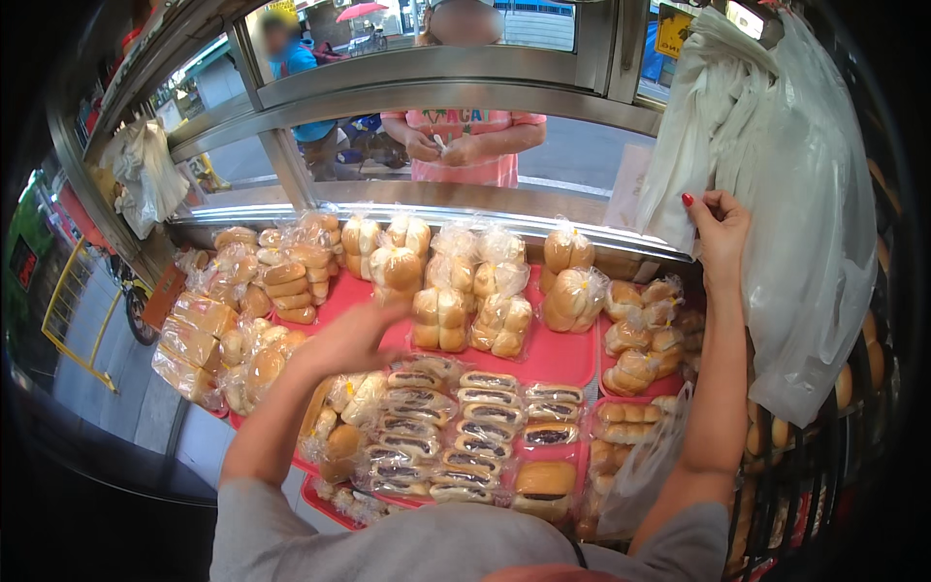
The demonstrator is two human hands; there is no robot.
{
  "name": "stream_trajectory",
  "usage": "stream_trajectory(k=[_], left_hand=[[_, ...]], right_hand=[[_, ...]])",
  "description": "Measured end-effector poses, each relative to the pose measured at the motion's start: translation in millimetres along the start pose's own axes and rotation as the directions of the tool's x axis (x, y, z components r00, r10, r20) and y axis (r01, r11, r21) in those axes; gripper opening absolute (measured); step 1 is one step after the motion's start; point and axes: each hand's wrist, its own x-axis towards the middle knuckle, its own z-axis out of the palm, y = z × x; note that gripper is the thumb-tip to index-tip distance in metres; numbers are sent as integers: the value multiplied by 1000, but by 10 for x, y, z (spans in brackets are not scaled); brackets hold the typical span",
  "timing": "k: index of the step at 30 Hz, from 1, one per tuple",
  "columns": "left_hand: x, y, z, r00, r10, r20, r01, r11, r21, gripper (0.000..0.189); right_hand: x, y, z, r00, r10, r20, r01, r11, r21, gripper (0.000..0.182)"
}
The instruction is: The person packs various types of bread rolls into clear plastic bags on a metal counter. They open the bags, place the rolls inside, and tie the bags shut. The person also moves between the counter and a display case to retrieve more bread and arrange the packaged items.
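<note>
My left hand [367, 331], blurred, reaches over a red tray [542, 353] close to bagged bread rolls [439, 319]; its fingers look apart and I see nothing in them. Up at the right, my right hand [718, 229] has thumb and fingers closed at the lower part of a hanging bundle of white plastic bags [680, 167]. Between my forearms lie rows of wrapped buns with dark filling [484, 429]. A clear plastic bag [647, 458] rests beside my right forearm, partly over packed rolls [629, 415].
Beyond the metal-framed window [436, 98] stands a person in a pink shirt [465, 149], hands together. Larger translucent bags [807, 218] hang at the right, near dark racks of bread [844, 385]. Packed loaves [193, 338] fill the left side. Another bag bundle [145, 174] hangs at the left.
</note>
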Motion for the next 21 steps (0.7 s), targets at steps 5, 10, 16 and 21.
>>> stream_trajectory(k=[5, 10, 16, 21], left_hand=[[1658, 211, -626, 714, 528, -461, -236, 801, 551, 56], [2896, 27, -1178, 752, 219, -622, 157, 858, 490, 70], [3404, 37, -1179, 687, 172, -706, 282, 832, 478, 85], [3347, -150, -1189, 652, 284, -703, 288, 765, 576, 82]], right_hand=[[8, -82, -125, 998, 60, -35, -63, 995, -82, 12], [13, 121, -186, 990, 134, 34, -136, 990, 44, 13], [32, 173, -217, 992, 124, 21, -126, 987, 100, 9], [35, 179, -155, 992, 126, 3, -125, 978, 166, 9]])
